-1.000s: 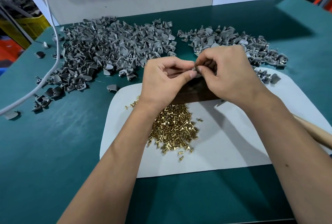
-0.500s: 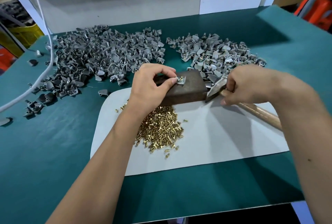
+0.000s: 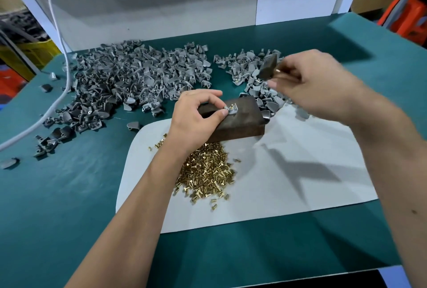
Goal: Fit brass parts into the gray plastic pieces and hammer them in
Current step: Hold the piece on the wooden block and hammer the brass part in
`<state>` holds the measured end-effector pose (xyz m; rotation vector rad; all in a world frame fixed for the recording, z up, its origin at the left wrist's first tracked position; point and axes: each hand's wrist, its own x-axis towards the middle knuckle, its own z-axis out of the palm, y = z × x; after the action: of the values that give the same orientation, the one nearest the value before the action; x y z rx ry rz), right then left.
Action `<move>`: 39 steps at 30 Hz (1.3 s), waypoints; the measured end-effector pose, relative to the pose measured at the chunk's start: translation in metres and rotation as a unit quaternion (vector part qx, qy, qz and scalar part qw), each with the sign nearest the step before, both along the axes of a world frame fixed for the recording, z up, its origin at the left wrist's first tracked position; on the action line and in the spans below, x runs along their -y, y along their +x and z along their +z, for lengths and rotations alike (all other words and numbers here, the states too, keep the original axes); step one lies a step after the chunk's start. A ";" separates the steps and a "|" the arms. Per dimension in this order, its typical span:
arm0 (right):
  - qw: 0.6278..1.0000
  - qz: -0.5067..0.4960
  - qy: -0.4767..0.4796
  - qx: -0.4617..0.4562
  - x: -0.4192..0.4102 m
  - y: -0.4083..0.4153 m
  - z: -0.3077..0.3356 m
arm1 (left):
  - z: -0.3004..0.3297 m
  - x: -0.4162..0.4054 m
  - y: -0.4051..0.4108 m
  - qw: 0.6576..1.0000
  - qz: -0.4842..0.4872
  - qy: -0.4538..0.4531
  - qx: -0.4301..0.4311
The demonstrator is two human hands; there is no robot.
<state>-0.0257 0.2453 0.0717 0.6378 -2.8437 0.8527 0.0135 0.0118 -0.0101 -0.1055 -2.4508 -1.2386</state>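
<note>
A dark wooden block (image 3: 240, 121) lies on the white sheet (image 3: 300, 172). On its top sits one gray plastic piece (image 3: 231, 109) with a brass part standing in it. My left hand (image 3: 196, 119) pinches that piece between thumb and forefinger. My right hand (image 3: 309, 84) grips a hammer (image 3: 268, 68), its head raised above and to the right of the block; the handle is mostly hidden in my fist. A heap of loose brass parts (image 3: 205, 172) lies on the sheet just in front of the block.
A large pile of gray plastic pieces (image 3: 129, 84) covers the green table (image 3: 57, 195) at the back left. A smaller pile (image 3: 249, 68) lies behind the block at the right. A white cable (image 3: 62, 56) hangs down at the left.
My right hand left the piece, took the hammer from the sheet and lifted it above the block. My left hand set the piece on the block and keeps pinching it.
</note>
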 end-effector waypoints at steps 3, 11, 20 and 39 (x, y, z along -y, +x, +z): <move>0.999 0.041 0.015 0.001 0.024 0.007 -0.007 | 0.000 -0.002 0.001 1.000 0.004 -0.009 -0.002; 0.991 0.019 -0.059 -0.119 0.039 0.012 -0.002 | 0.002 -0.002 0.002 0.999 -0.011 0.043 0.032; 0.992 0.004 0.030 -0.121 0.044 0.012 -0.003 | 0.004 -0.003 0.002 0.998 -0.005 0.049 0.043; 0.985 -0.002 0.091 -0.146 0.052 0.018 -0.001 | 0.005 -0.003 0.002 0.997 -0.009 0.061 0.048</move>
<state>-0.0076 0.1937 0.0702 0.7105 -2.6695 0.4551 0.0158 0.0146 -0.0047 -0.0348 -2.4519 -1.4286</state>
